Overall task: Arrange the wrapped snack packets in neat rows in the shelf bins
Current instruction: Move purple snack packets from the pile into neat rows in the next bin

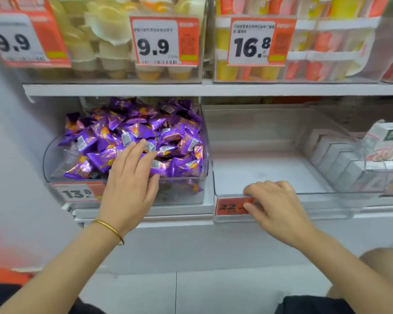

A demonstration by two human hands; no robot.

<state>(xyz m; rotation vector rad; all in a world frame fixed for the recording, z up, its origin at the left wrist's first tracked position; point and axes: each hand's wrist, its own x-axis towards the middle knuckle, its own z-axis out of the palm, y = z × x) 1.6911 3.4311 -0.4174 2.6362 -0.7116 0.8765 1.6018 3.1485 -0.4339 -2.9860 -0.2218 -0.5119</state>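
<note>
Left grip (132, 177) lies open, fingers straight and spread, laid over the heap of purple snack packets (141, 130). The packets fill the left shelf bin (55, 159) in a loose jumble, not in rows. Right grip (275, 202) has its fingers curled over the front rim of the clear bin (259, 164) just beside it, thumb against the red price tag (229, 207) clipped there. A gold bangle (110, 228) circles the left wrist. White boxes (340, 164) stand in rows further right.
</note>
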